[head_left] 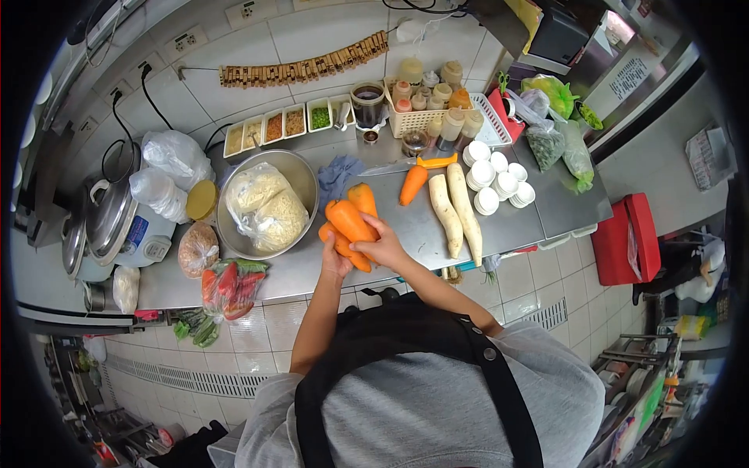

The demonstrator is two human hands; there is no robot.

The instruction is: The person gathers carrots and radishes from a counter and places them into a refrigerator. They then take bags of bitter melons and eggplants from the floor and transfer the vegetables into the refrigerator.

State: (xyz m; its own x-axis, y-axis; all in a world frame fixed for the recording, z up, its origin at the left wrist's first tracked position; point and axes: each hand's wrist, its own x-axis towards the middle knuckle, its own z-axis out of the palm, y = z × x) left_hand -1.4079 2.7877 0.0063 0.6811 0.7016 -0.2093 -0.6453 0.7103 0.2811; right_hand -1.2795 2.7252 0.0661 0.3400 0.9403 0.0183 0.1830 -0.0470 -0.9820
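Observation:
Several thick orange carrots (349, 220) are bunched together over the front edge of the steel counter. My left hand (337, 260) wraps round them from the lower left. On the other side, my right hand (385, 245) is closed on the same bunch, its thumb across the carrots; part of the lower carrot is hidden by the fingers. Another carrot (413, 186) lies alone on the counter to the right. Beside it are two long white radishes (445, 214). A crumpled blue cloth (339, 176) lies just behind the bunch.
Left of my hands stands a large steel bowl (310, 204) with bagged pale shreds. Bagged red peppers (232, 288) hang over the counter edge. Stacked white cups (485, 200) stand to the right, behind a yellow-orange tool (437, 161). Sauce bottles fill a basket (409, 122) at the back.

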